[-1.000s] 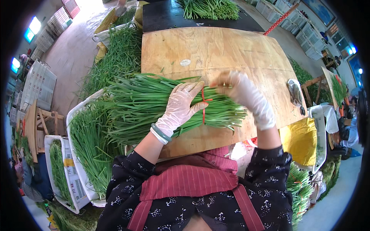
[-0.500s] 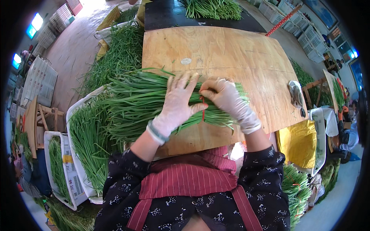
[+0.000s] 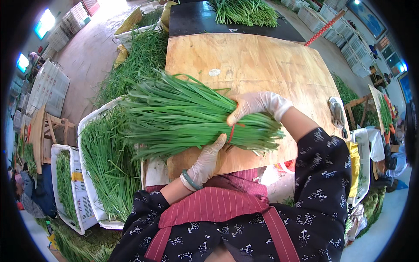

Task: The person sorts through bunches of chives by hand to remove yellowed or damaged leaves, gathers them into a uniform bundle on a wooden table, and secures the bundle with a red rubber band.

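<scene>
A thick bunch of long, flat green leaves, garlic chives by their look (image 3: 183, 120), lies across the wooden board (image 3: 270, 61). Its leaf tips spread to the left and its pale stem ends point right. A thin red tie (image 3: 231, 132) runs round it near the stems. My right hand (image 3: 259, 105), in a thin whitish glove, grips the bunch from its far side, the thumb close to the tie. From the near side my gloved left hand (image 3: 206, 163) holds it, thumb on top and fingers hidden underneath.
Left of the board stands a white crate (image 3: 91, 192) full of loose chives, with a smaller crate (image 3: 74, 196) beside it. More chives (image 3: 246, 12) lie on the black table (image 3: 192, 19) beyond. A grey-white object (image 3: 336, 111) rests at the board's right edge.
My left hand has gone from the top of the bunch to its near side. My right hand has left the red tie and now clasps the far side. The bunch looks slightly raised.
</scene>
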{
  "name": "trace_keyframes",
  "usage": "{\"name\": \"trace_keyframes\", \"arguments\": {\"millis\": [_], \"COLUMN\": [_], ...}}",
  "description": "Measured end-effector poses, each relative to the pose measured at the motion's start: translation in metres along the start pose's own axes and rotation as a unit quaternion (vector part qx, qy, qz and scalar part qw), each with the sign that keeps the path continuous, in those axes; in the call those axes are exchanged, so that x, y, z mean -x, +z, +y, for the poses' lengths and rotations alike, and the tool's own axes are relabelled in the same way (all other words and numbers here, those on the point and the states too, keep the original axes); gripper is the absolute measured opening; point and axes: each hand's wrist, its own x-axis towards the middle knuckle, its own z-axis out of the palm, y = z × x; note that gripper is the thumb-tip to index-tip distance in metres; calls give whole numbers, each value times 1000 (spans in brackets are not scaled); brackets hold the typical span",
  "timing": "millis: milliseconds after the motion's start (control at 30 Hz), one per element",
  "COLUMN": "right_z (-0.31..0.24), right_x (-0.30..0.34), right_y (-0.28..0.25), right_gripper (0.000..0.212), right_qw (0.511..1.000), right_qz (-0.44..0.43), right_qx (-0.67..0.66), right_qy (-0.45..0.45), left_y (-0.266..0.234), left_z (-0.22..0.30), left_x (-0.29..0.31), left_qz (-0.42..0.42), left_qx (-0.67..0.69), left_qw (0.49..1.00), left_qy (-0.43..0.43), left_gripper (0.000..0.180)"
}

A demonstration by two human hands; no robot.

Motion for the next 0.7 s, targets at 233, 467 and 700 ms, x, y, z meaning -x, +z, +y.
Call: {"name": "trace_keyframes", "arguments": {"millis": [233, 467, 700], "right_z": [-40, -86, 3], "right_x": [38, 51, 11], "right_y": [56, 56, 48], "right_gripper": [91, 103, 90], "right_qw": [887, 814, 828], "right_qz": [366, 441, 455], "right_qx": [177, 88, 116], "right_qy": [-219, -367, -307], "left_y": [54, 138, 22], "left_z": [66, 150, 145], "left_x": [-4, 16, -15], "left_qz": [-95, -165, -180], "left_qx": [-247, -456, -619], "left_qw": [906, 792, 746], "left_qy": [330, 371, 165], "left_gripper": [54, 41, 37]}}
